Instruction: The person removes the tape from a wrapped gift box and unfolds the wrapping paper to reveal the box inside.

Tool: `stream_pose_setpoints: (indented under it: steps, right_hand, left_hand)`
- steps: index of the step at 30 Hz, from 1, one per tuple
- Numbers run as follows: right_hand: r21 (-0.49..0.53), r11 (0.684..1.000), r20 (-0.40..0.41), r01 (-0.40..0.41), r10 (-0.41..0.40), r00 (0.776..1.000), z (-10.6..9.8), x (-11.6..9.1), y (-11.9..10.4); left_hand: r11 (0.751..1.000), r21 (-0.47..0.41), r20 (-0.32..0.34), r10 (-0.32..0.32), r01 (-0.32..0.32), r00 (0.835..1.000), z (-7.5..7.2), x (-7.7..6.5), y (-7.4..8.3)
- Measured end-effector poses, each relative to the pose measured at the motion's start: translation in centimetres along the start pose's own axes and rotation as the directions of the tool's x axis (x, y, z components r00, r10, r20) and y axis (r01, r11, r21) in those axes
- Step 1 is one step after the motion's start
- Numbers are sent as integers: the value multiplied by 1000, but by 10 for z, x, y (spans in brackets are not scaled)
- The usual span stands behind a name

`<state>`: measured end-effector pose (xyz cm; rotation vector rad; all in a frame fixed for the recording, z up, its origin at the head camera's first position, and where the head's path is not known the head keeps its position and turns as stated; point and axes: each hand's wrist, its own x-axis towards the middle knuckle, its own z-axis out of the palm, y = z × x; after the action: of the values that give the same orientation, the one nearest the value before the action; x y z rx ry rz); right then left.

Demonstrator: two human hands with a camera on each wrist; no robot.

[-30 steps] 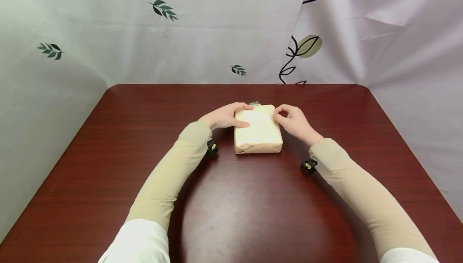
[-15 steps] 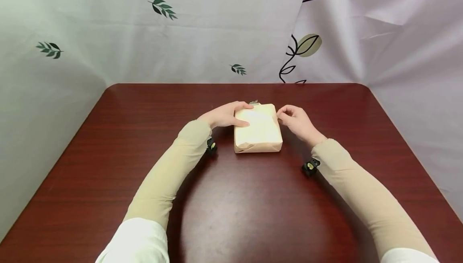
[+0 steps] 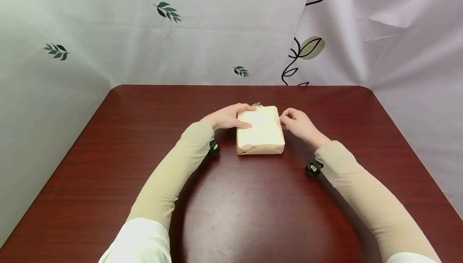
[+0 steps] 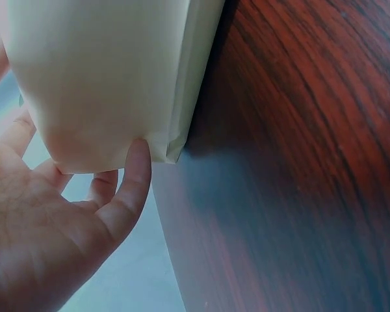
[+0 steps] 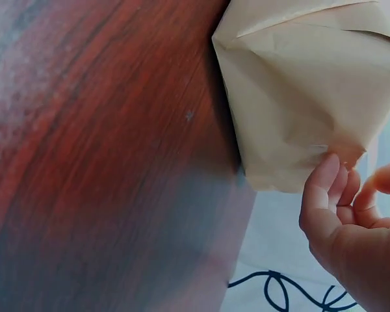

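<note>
A box-shaped package (image 3: 261,130) wrapped in pale brown paper lies on the table, its folded end facing me. At its left side my left hand (image 3: 228,116) grips it, thumb and fingers spread along the edge; the left wrist view shows the thumb (image 4: 138,170) pressed to the paper. My right hand (image 3: 298,124) is at the far right edge, thumb and fingertips together. Between them and the package (image 5: 299,97) runs a thin pale strip (image 3: 279,118) that looks like clear tape. The fingers partly hide the strip in the right wrist view.
A small grey-green object (image 3: 257,104) shows just behind the package, mostly hidden by it. The dark red-brown table (image 3: 231,206) ends at a white curtain (image 3: 202,46) with leaf prints, which also closes off both sides.
My right hand has drawn slightly right, away from the package's edge, and the thin strip now shows between them. My left hand keeps its hold on the package, which stays in place.
</note>
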<state>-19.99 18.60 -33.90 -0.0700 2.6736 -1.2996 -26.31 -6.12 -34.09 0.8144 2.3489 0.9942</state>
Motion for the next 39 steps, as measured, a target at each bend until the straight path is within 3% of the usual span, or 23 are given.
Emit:
stream_pose_setpoints:
  steps: [15, 25, 28, 33, 36, 39]
  right_hand:
    - [123, 992, -23, 10, -7, 1000, -3, -1, 2]
    - [313, 949, -13, 37, -34, 999, -4, -2, 8]
    - [437, 898, 10, 50, -60, 998, -6, -3, 13]
    - [675, 737, 90, 32, -125, 988, -11, -2, 23]
    - [718, 696, 113, 21, -146, 983, -13, -2, 25]
    - [727, 687, 130, -6, -129, 983, -15, -1, 25]
  left_hand:
    - [1000, 16, -7, 6, -6, 1000, 1, 1, 1]
    - [1000, -16, -10, -9, 9, 1000, 1, 0, 0]
    - [1000, -12, -15, 4, -5, 1000, 1, 0, 1]
    - [1000, 10, -20, 7, -7, 1000, 2, 1, 0]
    - [1000, 7, -23, 7, -7, 1000, 2, 1, -1]
    - [1000, 9, -22, 2, -2, 1000, 1, 1, -1]
